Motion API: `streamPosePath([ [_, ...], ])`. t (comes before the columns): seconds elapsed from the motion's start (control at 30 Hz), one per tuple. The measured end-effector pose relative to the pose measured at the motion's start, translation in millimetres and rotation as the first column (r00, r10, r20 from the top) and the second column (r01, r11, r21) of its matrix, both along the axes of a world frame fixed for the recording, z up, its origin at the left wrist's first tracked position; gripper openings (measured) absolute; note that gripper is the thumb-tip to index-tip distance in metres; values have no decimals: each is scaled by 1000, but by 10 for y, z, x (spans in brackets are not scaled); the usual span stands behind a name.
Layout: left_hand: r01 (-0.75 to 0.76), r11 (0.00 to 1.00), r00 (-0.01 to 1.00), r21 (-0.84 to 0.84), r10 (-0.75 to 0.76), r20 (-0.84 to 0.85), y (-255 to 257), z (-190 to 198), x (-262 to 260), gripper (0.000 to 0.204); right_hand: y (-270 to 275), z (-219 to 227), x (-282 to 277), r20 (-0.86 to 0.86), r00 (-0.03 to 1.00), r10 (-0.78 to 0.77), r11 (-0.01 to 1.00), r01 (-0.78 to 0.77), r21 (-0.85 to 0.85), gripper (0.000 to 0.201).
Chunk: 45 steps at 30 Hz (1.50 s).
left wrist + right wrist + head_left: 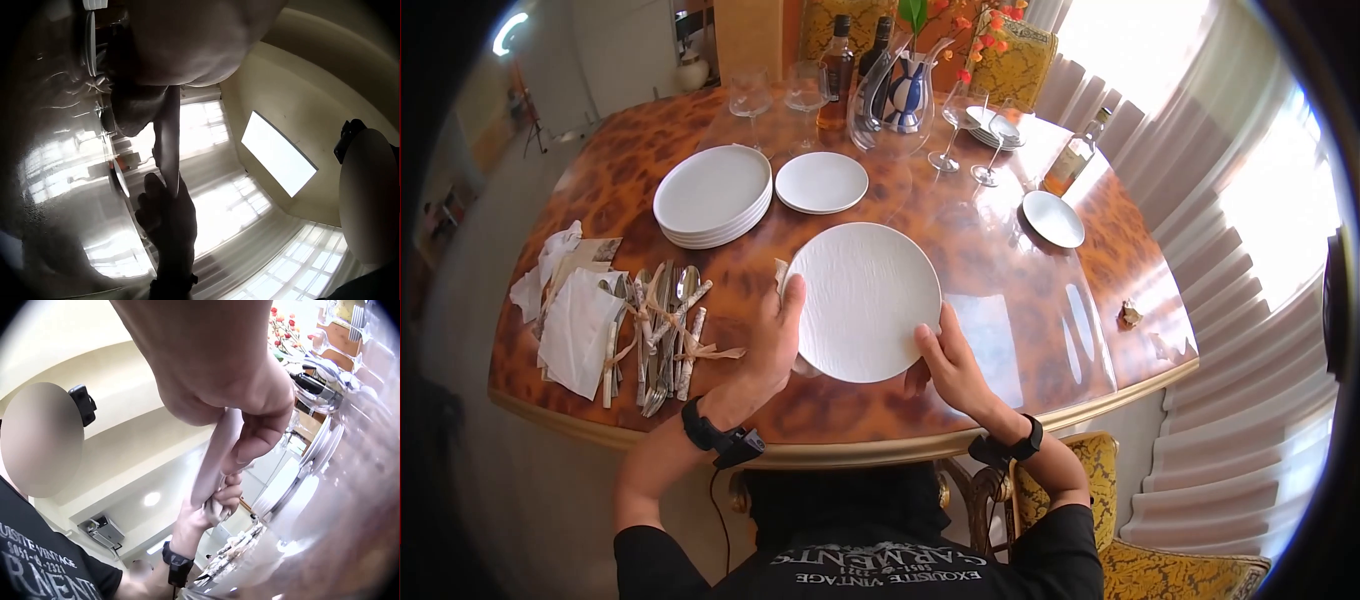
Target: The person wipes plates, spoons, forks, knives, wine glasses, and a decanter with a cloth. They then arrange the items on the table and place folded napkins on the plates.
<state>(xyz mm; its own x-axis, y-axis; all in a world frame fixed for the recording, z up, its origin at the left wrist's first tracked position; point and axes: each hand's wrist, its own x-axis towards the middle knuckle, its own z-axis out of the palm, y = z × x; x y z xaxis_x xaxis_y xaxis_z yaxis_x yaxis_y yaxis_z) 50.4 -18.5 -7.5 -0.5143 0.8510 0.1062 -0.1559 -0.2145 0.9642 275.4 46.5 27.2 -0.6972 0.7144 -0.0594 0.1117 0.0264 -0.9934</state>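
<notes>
A white plate with a textured face is held over the near side of the table, its face turned up toward the head camera. My left hand grips its left edge, thumb along the rim. A pale cloth is bunched in that hand, against the plate's underside. At the lower right rim, my right hand pinches the plate, with its thumb on top and fingers beneath. Both wrist views show the plate edge-on between the hands.
Behind the plate are a stack of large plates and smaller plates. Tied cutlery and white napkins lie left. Wine glasses, bottles and a glass decanter stand at the back; a small plate sits right.
</notes>
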Motion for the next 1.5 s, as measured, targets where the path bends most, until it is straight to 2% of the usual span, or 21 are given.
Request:
streamPosePath([
  [0.07, 29, 999, 1000, 16, -29, -9, -65, 48, 2, 43, -25, -82, -37, -81, 994, -70, 998, 70, -9, 34],
  [0.13, 295, 953, 955, -76, -295, 6, -77, 127, -158, 44, 182, -214, 12, -88, 994, -69, 976, 85, 200, 32],
  [0.2, 325, 941, 945, -96, -327, -14, -25, 219, -279, 41, 311, 107, 31, 115, 984, 139, 986, -148, 72, 32],
  [0.27, 373, 920, 912, -123, -388, -135, 27, 224, -358, 40, 326, 138, -34, 153, 977, 145, 983, -160, 91, 33],
  [0.33, 330, 941, 937, -80, -337, -97, 86, 186, -298, 40, 266, 89, -168, 32, 998, -51, 989, 46, 139, 31],
  [0.4, -35, 998, 999, 54, 35, 5, 167, 93, -167, 39, 202, -5, -230, -11, 1000, -9, 993, 11, 116, 28],
  [0.47, -71, 997, 997, 39, 71, 6, 213, 2, -197, 40, 175, -41, -312, -2, 995, -96, 995, 96, -6, 26],
  [0.53, -4, 993, 997, 117, 13, -76, 261, -35, -315, 39, 364, -75, -329, -4, 998, -57, 998, 57, 21, 26],
  [0.57, 70, 994, 996, 81, -74, 47, 257, -31, -405, 42, 465, -27, -346, 34, 999, 3, 1000, -3, 3, 27],
  [0.67, -68, 995, 996, 76, 72, -50, 222, 28, -694, 38, 730, 104, -390, 85, 991, 101, 995, -102, 9, 31],
  [0.7, 2, 1000, 997, 1, -2, 71, 122, 124, -776, 35, 804, 201, -418, 68, 993, 92, 995, -93, 18, 31],
  [0.73, -3, 1000, 998, 3, 2, 66, 91, 191, -806, 35, 885, 308, -454, 49, 996, 81, 996, -82, 28, 31],
  [0.8, -137, 988, 949, 77, 109, 295, 74, 274, -792, 34, 1167, 457, -521, -7, 999, 35, 999, -35, 12, 32],
  [0.87, -158, 987, 938, 28, 141, 315, 20, 338, -788, 35, 1418, 556, -724, -77, 990, -116, 993, 115, -7, 34],
  [0.97, -269, 963, 872, -12, 248, 422, -6, 432, -785, 33, 1902, 352, -1061, -148, 983, -106, 993, 113, 41, 22],
  [1.07, -267, 963, 844, 41, 213, 491, 1, 359, -903, 32, 2262, -100, -1471, -94, 984, -150, 988, 154, 27, 19],
  [1.2, -197, 966, 826, 166, 72, 560, 96, 325, -1033, 33, 2517, -592, -1794, 27, 984, -179, 982, 177, 69, 19],
  [1.27, -113, 967, 846, 228, -27, 532, 114, 257, -1105, 26, 2477, -647, -1848, -2, 982, -186, 982, 186, 39, 18],
  [1.33, -60, 966, 791, 251, -108, 602, 155, 360, -1048, 22, 2479, -649, -1896, -34, 977, -212, 977, 213, 10, 17],
  [1.4, -58, 970, 773, 235, -105, 625, 220, 494, -942, 22, 2482, -689, -1869, -30, 991, -128, 992, 127, -15, 16],
  [1.5, -36, 972, 763, 231, -122, 635, 381, 541, -809, 24, 2506, -755, -1899, 4, 982, -189, 982, 189, -12, 19],
])
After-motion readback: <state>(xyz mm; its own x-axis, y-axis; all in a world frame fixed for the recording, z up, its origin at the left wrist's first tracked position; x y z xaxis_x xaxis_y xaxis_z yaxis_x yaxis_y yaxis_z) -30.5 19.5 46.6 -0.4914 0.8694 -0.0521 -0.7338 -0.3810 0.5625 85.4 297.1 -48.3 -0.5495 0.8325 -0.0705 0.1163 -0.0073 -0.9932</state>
